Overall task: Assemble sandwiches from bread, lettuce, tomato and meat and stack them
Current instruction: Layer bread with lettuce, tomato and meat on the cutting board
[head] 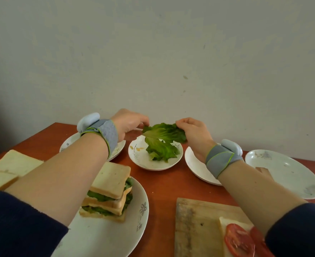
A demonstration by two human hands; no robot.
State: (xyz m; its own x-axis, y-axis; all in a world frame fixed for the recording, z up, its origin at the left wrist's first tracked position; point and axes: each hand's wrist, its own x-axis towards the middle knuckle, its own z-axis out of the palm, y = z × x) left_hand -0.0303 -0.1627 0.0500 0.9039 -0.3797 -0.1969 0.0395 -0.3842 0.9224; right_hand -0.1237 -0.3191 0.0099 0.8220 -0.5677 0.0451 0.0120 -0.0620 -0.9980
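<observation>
While the left hand (128, 123) and the right hand (193, 134) are hanging above the far side of the bench (164, 184), they are holding one lettuce leaf (164, 133) stretched between them. Each grip is a pinch, with thumb and fingertips closing on an opposite edge of the leaf. The leaf is hanging in the air just over a small white dish (140, 160) where more lettuce (162, 152) is lying. Its lower end is drooping toward that pile, though whether it is touching I cannot tell. Nearer the person on the left, a stack of sandwiches (109, 190) is sitting on a large plate (116, 238), green showing between the bread layers. On the right, a wooden board (195, 225) is carrying a bread slice (222, 238) with tomato slices (239, 240) lying on it. Loose bread slices (16, 162) are lying at the left edge. A flowered plate (67, 143) is sitting behind the left wrist, a plain plate (195, 166) under the right wrist, and an oval plate (286, 175) at the far right.
</observation>
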